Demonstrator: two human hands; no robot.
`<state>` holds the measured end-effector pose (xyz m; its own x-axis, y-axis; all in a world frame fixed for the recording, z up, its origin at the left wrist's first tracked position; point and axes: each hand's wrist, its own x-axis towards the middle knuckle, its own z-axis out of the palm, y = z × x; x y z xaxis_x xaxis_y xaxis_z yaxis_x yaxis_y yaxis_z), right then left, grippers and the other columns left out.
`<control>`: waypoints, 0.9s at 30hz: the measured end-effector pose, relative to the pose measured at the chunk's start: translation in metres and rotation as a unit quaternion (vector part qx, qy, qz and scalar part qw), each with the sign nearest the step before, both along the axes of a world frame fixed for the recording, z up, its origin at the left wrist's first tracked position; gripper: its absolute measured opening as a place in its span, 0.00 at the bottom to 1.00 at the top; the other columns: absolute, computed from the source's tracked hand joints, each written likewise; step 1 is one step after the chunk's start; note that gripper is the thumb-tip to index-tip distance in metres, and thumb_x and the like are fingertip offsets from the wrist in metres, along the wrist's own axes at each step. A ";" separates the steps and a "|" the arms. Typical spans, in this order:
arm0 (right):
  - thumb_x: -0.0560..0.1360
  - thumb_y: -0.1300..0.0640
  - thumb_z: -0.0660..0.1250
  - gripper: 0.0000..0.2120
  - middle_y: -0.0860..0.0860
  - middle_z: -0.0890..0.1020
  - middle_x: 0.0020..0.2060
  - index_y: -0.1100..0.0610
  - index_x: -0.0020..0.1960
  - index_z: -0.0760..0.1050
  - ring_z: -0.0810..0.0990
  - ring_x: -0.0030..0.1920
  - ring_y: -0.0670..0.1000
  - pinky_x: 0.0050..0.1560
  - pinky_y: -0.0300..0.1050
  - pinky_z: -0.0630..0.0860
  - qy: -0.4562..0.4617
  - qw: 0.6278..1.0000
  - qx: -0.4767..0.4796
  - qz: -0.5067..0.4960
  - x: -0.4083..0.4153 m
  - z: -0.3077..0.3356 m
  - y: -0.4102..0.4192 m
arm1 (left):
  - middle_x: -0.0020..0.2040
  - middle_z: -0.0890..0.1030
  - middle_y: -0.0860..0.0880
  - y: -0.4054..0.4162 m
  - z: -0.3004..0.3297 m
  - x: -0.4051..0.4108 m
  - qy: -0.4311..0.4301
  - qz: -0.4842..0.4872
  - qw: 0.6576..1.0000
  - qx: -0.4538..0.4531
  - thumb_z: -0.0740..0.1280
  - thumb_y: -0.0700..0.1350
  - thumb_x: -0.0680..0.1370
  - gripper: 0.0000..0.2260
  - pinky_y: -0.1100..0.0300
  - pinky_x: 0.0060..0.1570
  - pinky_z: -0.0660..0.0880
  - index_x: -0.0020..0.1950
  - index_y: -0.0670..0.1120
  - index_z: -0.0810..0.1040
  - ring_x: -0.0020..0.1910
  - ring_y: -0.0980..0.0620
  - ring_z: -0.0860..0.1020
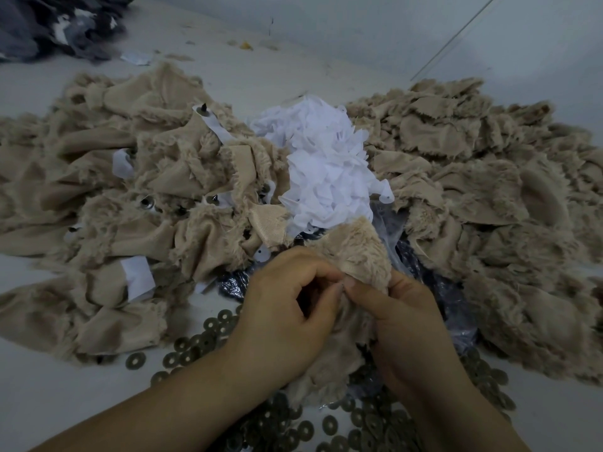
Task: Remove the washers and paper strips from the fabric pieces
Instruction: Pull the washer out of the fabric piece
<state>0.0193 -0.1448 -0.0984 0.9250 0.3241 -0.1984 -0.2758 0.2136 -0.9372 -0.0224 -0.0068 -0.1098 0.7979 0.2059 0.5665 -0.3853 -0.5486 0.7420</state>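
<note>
A beige furry fabric piece (355, 252) is held up at the centre, near me. My left hand (287, 314) has curled fingers that pinch its near edge. My right hand (404, 314) grips the same piece from the right, thumb pressed on the fur. The two thumbs almost meet. Whatever is between the fingertips is hidden. Several dull metal washers (195, 347) lie loose on the table below my hands. A heap of white paper strips (326, 171) sits behind the held piece.
A pile of beige fabric pieces (130, 197) on the left carries paper strips and spiked studs (205, 108). Another beige pile (489, 197) fills the right. Clear plastic with dark contents (456, 318) lies under my right hand. Dark cloth (58, 24) lies far left.
</note>
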 end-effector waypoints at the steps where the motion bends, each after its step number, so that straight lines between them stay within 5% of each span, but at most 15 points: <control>1: 0.68 0.61 0.71 0.14 0.60 0.87 0.49 0.61 0.52 0.84 0.87 0.50 0.60 0.46 0.48 0.84 -0.006 1.000 -0.002 -0.002 0.000 0.000 0.000 | 0.40 0.80 0.53 0.000 -0.001 0.000 -0.006 0.000 1.000 0.002 0.72 0.36 0.72 0.03 0.69 0.43 0.74 0.44 0.43 0.83 0.42 0.60 0.78; 7: 0.75 0.66 0.69 0.09 0.58 0.87 0.46 0.56 0.48 0.86 0.87 0.48 0.58 0.43 0.46 0.83 -0.047 0.998 -0.044 -0.019 -0.001 -0.002 -0.002 | 0.39 0.83 0.52 0.004 -0.003 0.003 -0.009 -0.010 1.000 0.026 0.74 0.38 0.71 0.04 0.61 0.41 0.79 0.45 0.43 0.86 0.40 0.59 0.80; 13: 0.78 0.65 0.68 0.13 0.54 0.88 0.43 0.50 0.44 0.87 0.87 0.45 0.54 0.41 0.43 0.83 -0.099 0.990 -0.097 -0.012 -0.001 -0.002 -0.002 | 0.38 0.83 0.53 0.011 0.001 0.005 0.042 -0.050 0.998 -0.016 0.74 0.39 0.70 0.04 0.67 0.42 0.76 0.42 0.44 0.86 0.39 0.60 0.80; 20: 0.75 0.64 0.71 0.08 0.55 0.88 0.46 0.55 0.50 0.85 0.87 0.47 0.56 0.45 0.50 0.84 -0.050 0.996 -0.068 -0.004 0.002 -0.005 -0.003 | 0.38 0.83 0.51 0.013 0.002 0.006 0.051 -0.051 0.997 -0.027 0.73 0.37 0.70 0.03 0.60 0.40 0.79 0.41 0.42 0.86 0.39 0.57 0.81; 24: 0.73 0.64 0.74 0.25 0.45 0.86 0.54 0.45 0.66 0.75 0.86 0.51 0.50 0.45 0.46 0.84 -0.082 0.990 -0.106 -0.035 0.004 -0.003 -0.006 | 0.38 0.83 0.52 0.017 0.005 0.005 0.071 -0.060 0.995 -0.029 0.75 0.34 0.70 0.06 0.61 0.42 0.78 0.42 0.43 0.87 0.40 0.56 0.81; 27: 0.74 0.64 0.74 0.39 0.35 0.73 0.69 0.31 0.72 0.64 0.83 0.58 0.45 0.51 0.46 0.84 -0.183 0.971 -0.152 -0.012 0.003 0.001 -0.006 | 0.37 0.82 0.54 0.018 0.011 0.007 0.089 -0.071 0.993 -0.018 0.74 0.37 0.70 0.04 0.65 0.41 0.77 0.40 0.45 0.86 0.40 0.56 0.80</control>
